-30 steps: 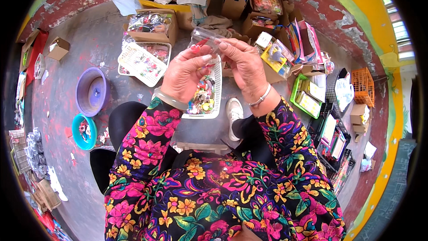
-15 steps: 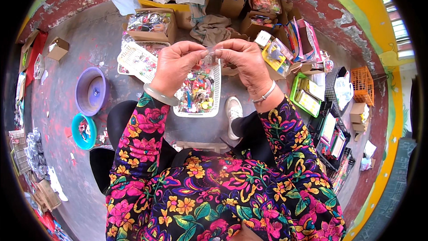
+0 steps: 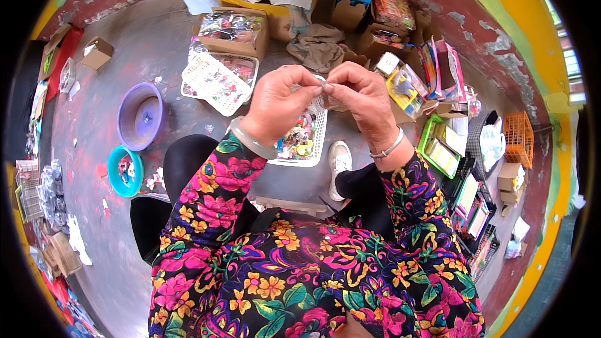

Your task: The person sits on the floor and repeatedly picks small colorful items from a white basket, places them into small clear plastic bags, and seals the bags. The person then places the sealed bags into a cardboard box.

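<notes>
Head view: I see left hand point(image 3: 275, 101) and right hand point(image 3: 368, 106) meeting at upper centre of frame, each grip pinched narrow on clear plastic point(image 3: 324, 87), mostly hidden; white basket point(image 3: 319, 141) with small colourful pieces point(image 3: 298, 140) at frame centre, purple basin point(image 3: 135, 126) at left

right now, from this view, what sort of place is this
Probably an improvised workroom or storeroom, judging by the white basket of small colourful pieces, the filled cardboard boxes and the peeling wall.
</notes>
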A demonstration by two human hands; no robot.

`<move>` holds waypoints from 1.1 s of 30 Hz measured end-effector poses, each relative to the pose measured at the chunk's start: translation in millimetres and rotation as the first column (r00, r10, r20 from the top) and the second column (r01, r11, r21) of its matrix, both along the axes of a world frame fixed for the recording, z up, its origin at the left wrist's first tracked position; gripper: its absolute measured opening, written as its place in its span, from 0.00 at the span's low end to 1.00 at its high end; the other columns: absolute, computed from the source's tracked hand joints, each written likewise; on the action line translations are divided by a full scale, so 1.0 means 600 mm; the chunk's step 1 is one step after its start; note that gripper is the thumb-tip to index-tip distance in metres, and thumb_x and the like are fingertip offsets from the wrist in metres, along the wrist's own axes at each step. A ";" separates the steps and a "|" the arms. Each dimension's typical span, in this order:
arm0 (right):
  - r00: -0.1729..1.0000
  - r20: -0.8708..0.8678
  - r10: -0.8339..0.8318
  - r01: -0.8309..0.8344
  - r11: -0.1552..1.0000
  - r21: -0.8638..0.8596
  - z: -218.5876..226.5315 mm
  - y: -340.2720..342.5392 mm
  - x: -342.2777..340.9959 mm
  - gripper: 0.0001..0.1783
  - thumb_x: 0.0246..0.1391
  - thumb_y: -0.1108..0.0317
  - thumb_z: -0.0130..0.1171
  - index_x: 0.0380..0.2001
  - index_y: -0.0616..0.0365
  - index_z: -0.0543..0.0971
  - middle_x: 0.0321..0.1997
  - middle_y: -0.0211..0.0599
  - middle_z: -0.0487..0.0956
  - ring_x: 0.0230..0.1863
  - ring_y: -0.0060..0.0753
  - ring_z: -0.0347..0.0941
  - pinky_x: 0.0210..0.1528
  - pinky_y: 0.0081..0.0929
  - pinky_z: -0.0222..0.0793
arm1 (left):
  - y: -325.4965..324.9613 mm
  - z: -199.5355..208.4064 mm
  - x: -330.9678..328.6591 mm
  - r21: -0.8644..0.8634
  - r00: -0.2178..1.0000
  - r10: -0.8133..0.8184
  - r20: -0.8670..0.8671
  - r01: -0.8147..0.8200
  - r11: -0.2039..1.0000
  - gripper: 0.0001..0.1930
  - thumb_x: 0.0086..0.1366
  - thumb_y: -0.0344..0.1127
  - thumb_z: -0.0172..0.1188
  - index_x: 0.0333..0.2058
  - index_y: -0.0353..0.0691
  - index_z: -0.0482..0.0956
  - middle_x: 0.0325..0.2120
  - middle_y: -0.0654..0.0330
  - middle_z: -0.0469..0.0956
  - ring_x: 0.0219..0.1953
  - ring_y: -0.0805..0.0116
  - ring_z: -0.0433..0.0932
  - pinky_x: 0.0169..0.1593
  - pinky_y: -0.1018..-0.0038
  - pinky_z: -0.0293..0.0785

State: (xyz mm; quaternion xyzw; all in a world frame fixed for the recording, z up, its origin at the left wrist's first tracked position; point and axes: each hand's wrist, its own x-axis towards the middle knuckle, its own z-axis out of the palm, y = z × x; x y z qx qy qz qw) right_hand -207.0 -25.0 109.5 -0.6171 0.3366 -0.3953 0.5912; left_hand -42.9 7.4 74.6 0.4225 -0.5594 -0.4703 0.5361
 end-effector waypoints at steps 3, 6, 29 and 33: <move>0.998 -0.058 -0.021 0.013 0.990 -0.140 -0.006 0.006 0.005 0.03 0.45 0.80 0.54 0.20 0.67 0.74 0.23 0.30 0.70 0.25 0.19 0.69 0.27 0.16 0.64 | 0.005 0.006 0.001 -0.283 0.954 0.164 0.252 -0.089 0.955 0.03 0.56 0.25 0.56 0.23 0.35 0.74 0.22 0.67 0.72 0.25 0.83 0.70 0.27 0.85 0.67; 0.999 -0.036 -0.030 0.027 0.996 -0.086 -0.011 0.003 0.006 0.02 0.44 0.80 0.54 0.21 0.68 0.74 0.23 0.31 0.71 0.23 0.19 0.69 0.26 0.16 0.64 | -0.001 -0.001 0.004 -0.041 0.991 0.057 0.118 -0.052 0.998 0.02 0.55 0.26 0.57 0.25 0.34 0.76 0.21 0.66 0.74 0.22 0.82 0.70 0.25 0.85 0.68; 0.990 -0.107 0.090 -0.069 0.980 0.186 -0.051 -0.032 0.002 0.04 0.40 0.75 0.61 0.20 0.66 0.77 0.19 0.35 0.76 0.23 0.21 0.70 0.26 0.18 0.64 | -0.014 -0.024 0.023 0.385 0.985 -0.094 -0.147 0.144 0.912 0.05 0.54 0.24 0.57 0.30 0.30 0.77 0.24 0.57 0.78 0.27 0.73 0.76 0.34 0.79 0.72; 0.989 -0.146 0.004 0.020 0.987 0.162 -0.074 -0.039 0.010 0.08 0.43 0.72 0.60 0.27 0.68 0.78 0.23 0.35 0.76 0.25 0.22 0.71 0.28 0.21 0.67 | -0.023 -0.050 0.024 0.376 0.991 -0.041 -0.129 0.088 0.922 0.08 0.56 0.27 0.56 0.34 0.30 0.77 0.25 0.57 0.78 0.26 0.73 0.76 0.32 0.79 0.73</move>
